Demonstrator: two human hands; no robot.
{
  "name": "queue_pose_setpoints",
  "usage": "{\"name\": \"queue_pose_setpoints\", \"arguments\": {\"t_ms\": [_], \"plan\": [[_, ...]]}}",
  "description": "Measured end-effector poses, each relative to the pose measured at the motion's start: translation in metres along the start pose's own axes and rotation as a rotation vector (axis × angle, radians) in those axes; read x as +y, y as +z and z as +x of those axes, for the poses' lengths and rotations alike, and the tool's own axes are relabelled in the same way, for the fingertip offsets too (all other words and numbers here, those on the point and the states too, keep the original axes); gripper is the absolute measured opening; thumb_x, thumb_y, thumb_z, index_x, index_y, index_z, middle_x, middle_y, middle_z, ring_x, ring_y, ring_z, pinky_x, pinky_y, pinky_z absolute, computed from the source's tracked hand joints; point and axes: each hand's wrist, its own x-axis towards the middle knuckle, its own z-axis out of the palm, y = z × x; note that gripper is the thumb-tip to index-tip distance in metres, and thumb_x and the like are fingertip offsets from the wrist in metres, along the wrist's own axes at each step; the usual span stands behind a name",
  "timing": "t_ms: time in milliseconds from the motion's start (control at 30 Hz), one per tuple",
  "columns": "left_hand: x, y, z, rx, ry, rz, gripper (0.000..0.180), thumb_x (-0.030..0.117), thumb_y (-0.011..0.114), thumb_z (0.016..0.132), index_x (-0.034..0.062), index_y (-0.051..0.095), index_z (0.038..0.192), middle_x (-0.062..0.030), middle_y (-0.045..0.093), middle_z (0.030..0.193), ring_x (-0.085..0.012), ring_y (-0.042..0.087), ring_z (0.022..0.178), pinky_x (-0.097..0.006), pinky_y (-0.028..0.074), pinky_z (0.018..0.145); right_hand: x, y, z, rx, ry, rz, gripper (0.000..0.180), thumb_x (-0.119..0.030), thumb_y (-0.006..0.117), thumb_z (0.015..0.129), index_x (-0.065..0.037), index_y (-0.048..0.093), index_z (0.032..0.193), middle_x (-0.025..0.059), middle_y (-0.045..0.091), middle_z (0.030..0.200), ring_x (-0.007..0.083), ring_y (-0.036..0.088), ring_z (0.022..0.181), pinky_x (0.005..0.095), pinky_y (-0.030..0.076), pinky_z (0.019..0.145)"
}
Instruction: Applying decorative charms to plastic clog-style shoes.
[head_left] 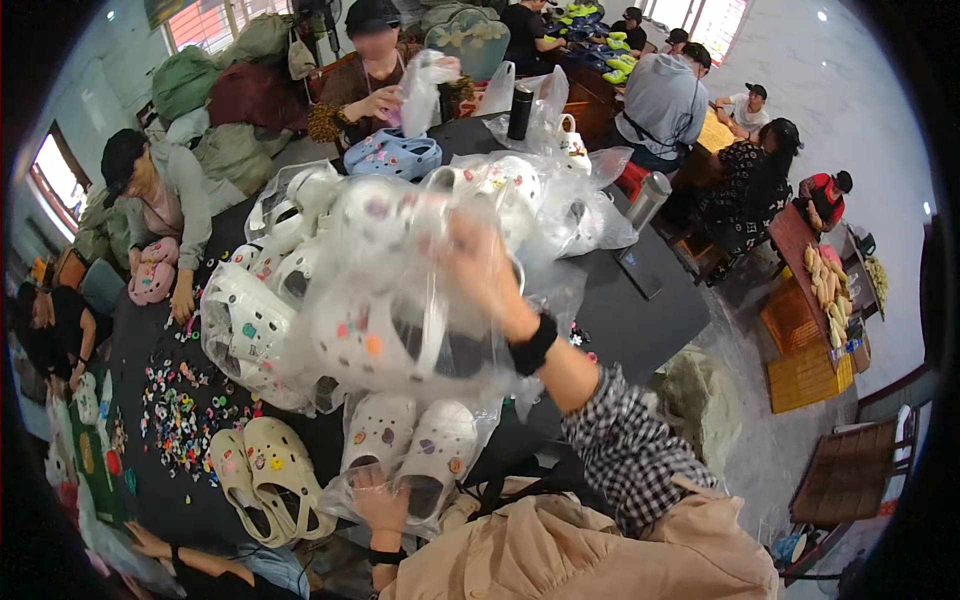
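My right hand [475, 262], smeared by motion, reaches over the pile and grips a clear plastic bag [465, 345] holding white clogs [350, 335] dotted with coloured charms. Close to my body, my left hand [382, 503] is closed on the edge of another clear bag [355, 497]. Inside that bag lies a pair of off-white clogs [440, 440] with small charms, heels toward me. To its left, a pair of unbagged beige clogs [285, 485] rests on the dark table. Behind the raised bag, several bagged white clogs [250, 325] are heaped up.
Loose colourful charms [195, 410] cover the table's left side. Blue clogs [393, 155], a black bottle [520, 112], a steel flask [648, 200] and a dark phone [638, 272] are farther off. Co-workers sit around; one holds pink clogs [153, 270], another a plastic bag [422, 90].
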Motion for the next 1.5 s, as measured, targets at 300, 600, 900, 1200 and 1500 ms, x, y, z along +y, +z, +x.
{"name": "queue_pose_setpoints", "arguments": {"t_ms": [300,600,900,1200,1500], "plan": [[0.005,-0.009,0.002,0.015,0.033,-0.041,0.056,0.030,0.076,0.070,-0.0014,0.057,0.112,-0.0230,0.056,0.108,-0.0426,0.053,0.100,-0.052,0.043,0.087,0.028,-0.050,0.128,0.224,0.022,-0.574,0.036,-0.034,0.063,0.092,-0.005,0.068,0.112,0.0131,0.070,0.107,0.0305,0.065,0.097,0.0434,0.049,0.078],[0.011,-0.014,-0.003,0.012,-0.073,-0.022,0.060,0.032,0.079,0.066,0.0002,0.058,0.113,-0.0201,0.057,0.109,-0.0417,0.053,0.103,-0.051,0.043,0.088,0.066,-0.007,0.106,-0.472,-0.046,-0.629,0.049,-0.034,0.065,0.089,-0.004,0.060,0.127,0.0212,0.053,0.136,0.0411,0.045,0.130,0.0531,0.036,0.107],[0.022,-0.011,0.001,0.054,-0.087,-0.158,0.040,0.018,0.077,0.067,0.0041,0.065,0.103,-0.0164,0.060,0.105,-0.0400,0.055,0.103,-0.050,0.044,0.089,0.064,-0.054,-0.067,-0.241,0.083,0.007,0.031,-0.014,0.063,0.094,-0.001,0.064,0.122,0.0166,0.064,0.125,0.0270,0.061,0.114,0.0360,0.047,0.096],[0.043,-0.079,0.005,0.040,-0.056,-0.107,0.028,0.013,0.068,0.067,0.0032,0.068,0.093,-0.0130,0.058,0.095,-0.0356,0.055,0.092,-0.050,0.046,0.079,0.082,0.007,-0.134,-0.795,0.467,0.135,0.044,-0.029,0.052,0.103,0.005,0.058,0.131,0.0167,0.065,0.127,0.0257,0.061,0.117,0.0320,0.045,0.101],[0.045,-0.115,0.015,0.180,0.018,-0.094,0.026,0.011,0.067,0.067,0.0055,0.069,0.092,-0.0140,0.058,0.095,-0.0380,0.054,0.092,-0.048,0.046,0.079,0.067,0.038,-0.125,-0.760,0.640,0.489,0.040,-0.032,0.056,0.103,0.003,0.064,0.119,-0.0004,0.066,0.104,0.0094,0.058,0.091,0.0249,0.048,0.084]]}}
